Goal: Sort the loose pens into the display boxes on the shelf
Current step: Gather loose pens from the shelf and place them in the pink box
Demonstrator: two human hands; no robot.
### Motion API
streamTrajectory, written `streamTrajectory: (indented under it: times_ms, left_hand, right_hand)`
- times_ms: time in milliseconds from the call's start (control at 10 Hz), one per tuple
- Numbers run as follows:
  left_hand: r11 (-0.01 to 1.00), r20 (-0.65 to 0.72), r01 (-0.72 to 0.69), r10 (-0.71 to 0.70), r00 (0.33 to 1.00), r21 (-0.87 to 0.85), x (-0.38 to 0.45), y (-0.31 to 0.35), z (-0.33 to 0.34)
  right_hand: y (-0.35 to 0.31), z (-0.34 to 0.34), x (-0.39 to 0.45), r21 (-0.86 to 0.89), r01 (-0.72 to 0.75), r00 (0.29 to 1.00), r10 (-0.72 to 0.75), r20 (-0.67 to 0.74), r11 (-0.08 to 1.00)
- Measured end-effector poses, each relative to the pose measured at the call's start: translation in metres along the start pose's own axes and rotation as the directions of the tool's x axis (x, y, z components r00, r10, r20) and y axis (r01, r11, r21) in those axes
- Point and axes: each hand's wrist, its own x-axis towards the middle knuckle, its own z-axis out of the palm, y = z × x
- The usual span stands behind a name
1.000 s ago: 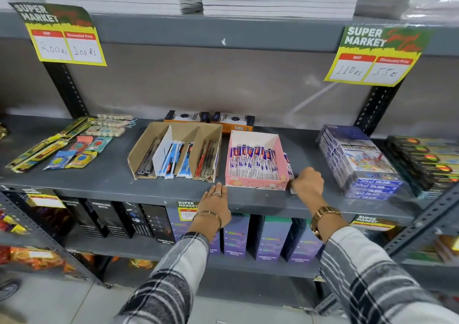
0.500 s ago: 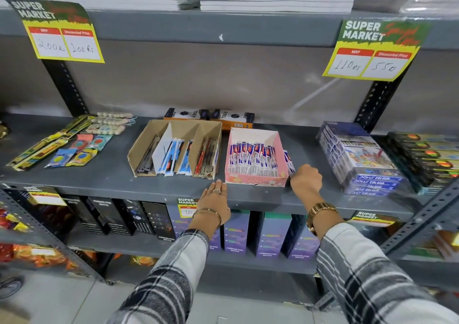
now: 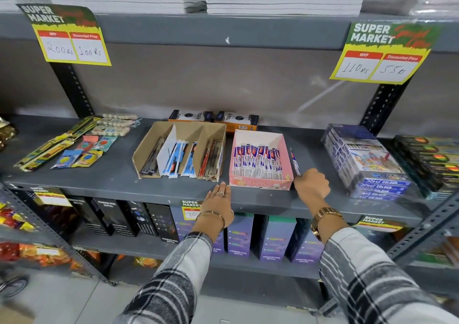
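A pink display box (image 3: 259, 184) full of blue-and-white wrapped pens stands in the middle of the grey shelf (image 3: 104, 177). To its left is a brown cardboard box (image 3: 146, 147) with three compartments holding dark, blue and red pens. A loose wrapped pen (image 3: 295, 162) lies along the pink box's right wall, and my right hand (image 3: 311, 187) is closed in a fist around its near end. My left hand (image 3: 218, 199) rests flat on the shelf's front edge, just left of the pink box's front corner, holding nothing.
Stacked Doms colour packs (image 3: 365, 164) and dark boxes (image 3: 429, 159) fill the shelf's right end. Erasers and flat packets (image 3: 74, 147) lie at the left. Two orange-black boxes (image 3: 213, 118) stand behind the display boxes. Price tags hang from the shelf above.
Both hands stay where they were, the right fist still beside the pink box. Only the view has shifted slightly.
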Motion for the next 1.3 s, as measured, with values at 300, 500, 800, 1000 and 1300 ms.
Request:
streamTrajectory:
  times_ms: [300,500,800,1000,1300]
  left_hand:
    - [1.000,-0.006,-0.006,0.006,1.000,0.007,0.001,0.000,0.001]
    - [1.000,0.010,-0.004,0.004,1.000,0.008,0.003,-0.001,0.000]
    - [1.000,0.032,-0.010,0.010,0.999,-0.013,0.003,-0.001,-0.002]
    - [1.000,0.032,-0.014,0.014,0.999,-0.006,0.004,-0.002,-0.003]
    - [1.000,0.016,-0.023,0.023,1.000,-0.002,0.006,-0.004,-0.002]
  right_hand:
    - [-0.003,-0.010,0.006,0.631,-0.208,0.975,0.211,0.071,0.748]
    - [-0.021,-0.022,0.002,0.850,-0.176,0.981,0.159,0.110,0.497]
    - [-0.045,-0.027,-0.012,0.871,-0.126,0.990,0.008,0.139,0.475]
    - [-0.052,-0.013,-0.011,0.771,-0.171,0.984,0.071,0.162,0.614]
    - [-0.071,0.016,-0.015,0.416,-0.068,0.985,-0.004,0.171,0.907]
